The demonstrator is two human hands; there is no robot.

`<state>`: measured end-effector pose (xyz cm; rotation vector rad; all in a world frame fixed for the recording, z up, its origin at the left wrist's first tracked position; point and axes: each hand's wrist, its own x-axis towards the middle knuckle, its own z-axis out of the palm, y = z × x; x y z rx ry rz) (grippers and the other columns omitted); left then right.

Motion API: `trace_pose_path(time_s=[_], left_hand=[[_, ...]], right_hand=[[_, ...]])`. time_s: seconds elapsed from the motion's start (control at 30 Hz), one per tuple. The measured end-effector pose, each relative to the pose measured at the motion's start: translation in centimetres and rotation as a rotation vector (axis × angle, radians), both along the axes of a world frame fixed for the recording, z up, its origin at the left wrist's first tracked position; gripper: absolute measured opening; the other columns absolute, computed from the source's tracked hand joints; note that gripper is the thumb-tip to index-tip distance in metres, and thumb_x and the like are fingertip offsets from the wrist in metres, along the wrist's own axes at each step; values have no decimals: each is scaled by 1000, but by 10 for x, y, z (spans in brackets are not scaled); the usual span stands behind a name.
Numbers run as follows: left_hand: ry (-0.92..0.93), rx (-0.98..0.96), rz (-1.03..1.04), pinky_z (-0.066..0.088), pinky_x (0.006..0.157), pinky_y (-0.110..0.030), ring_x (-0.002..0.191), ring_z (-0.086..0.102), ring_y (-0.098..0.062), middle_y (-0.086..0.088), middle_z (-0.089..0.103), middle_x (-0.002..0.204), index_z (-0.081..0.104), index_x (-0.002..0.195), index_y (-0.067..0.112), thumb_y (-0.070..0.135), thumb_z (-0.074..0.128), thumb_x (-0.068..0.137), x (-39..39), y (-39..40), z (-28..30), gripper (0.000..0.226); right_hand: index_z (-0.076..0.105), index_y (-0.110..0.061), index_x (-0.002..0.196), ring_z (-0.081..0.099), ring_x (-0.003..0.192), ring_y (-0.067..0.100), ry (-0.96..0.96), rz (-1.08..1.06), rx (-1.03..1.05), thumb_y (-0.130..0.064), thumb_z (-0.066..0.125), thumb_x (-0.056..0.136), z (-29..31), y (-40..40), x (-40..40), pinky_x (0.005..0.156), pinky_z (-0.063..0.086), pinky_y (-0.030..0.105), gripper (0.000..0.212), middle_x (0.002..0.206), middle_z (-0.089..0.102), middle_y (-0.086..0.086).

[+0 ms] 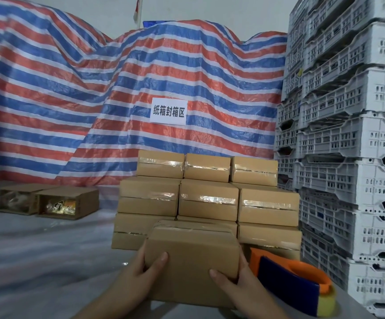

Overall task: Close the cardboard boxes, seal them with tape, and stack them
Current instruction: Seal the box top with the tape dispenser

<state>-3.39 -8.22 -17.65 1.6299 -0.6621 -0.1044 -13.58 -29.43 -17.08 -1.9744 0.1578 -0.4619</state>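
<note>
Both hands clamp sealed box (191, 252), long axis L–R: left hand (138, 268), right hand (235, 284), fingers curled round ends. Stack (207, 199) straight ahead beyond fingers; I'd guess stacking next.

Both forearms reach forward and up from the bottom of the view, drawing closer together toward the wrists. The left hand (141, 270) grips the near left side of a closed cardboard box (191, 256), its thumb lying across the top face and its fingers hidden round the side. The right hand (235, 279) mirrors it on the near right side, thumb pressed flat on the top, fingers curled under and out of sight. Both wrists are straight and bare.
</note>
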Motion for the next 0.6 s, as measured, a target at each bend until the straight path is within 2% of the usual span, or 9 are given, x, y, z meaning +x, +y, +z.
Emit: trace_pose_path(time_s=[0.1,0.27,0.3,0.37,0.43,0.47,0.57,0.6], left_hand=[[-37,-8,-8,46,64,-1,90,61,18,42,64,96,47,119,46,39,58,89,-3,1,-2,33],[-64,-93,105,48,61,-9,85,65,9,23,72,94,55,118,38,34,61,92,-5,-3,5,27],[-87,-120,146,47,59,-8,82,65,10,26,71,90,56,113,40,36,61,91,-6,-4,11,23],[-128,-146,252,43,58,-9,77,62,9,28,69,82,56,99,44,49,60,85,-7,-7,30,15],[-170,-189,320,44,63,-18,85,59,4,23,64,89,57,95,43,64,54,75,-4,-9,56,29],[-194,-214,337,45,64,-22,88,59,0,21,62,94,59,99,40,67,53,73,1,-10,69,38],[-250,-292,432,54,77,-37,96,59,-12,8,60,108,53,123,30,67,56,80,23,-9,109,56],[-253,-328,471,55,83,-43,98,59,-15,5,60,110,51,125,27,66,58,81,33,-8,122,59]], right_hand=[[-9,-45,155,38,135,12,5,-12,-43,-42,73,87,-2,1,0,116,33,39,107,138,40,-14],[4,-46,155,44,125,3,-92,-17,-56,-51,71,79,-1,1,0,107,40,28,102,134,47,-20],[11,-48,154,47,123,2,-129,-19,-37,-55,71,74,4,1,1,104,43,27,100,132,49,-21],[28,-49,147,53,113,-4,-214,-38,-4,-63,68,65,22,4,5,85,51,15,92,127,55,-21],[39,-45,140,62,97,-7,-314,-70,26,-65,65,65,46,10,15,65,51,8,82,118,61,-20],[44,-43,136,63,92,-10,-370,-79,40,-66,64,66,60,14,21,62,50,7,77,115,63,-19],[50,-41,135,63,92,-7,-468,-81,32,-70,58,72,101,27,43,68,49,10,69,109,62,-26],[48,-43,137,60,95,-7,-466,-71,37,-71,55,78,113,30,51,72,47,13,66,108,60,-29]])
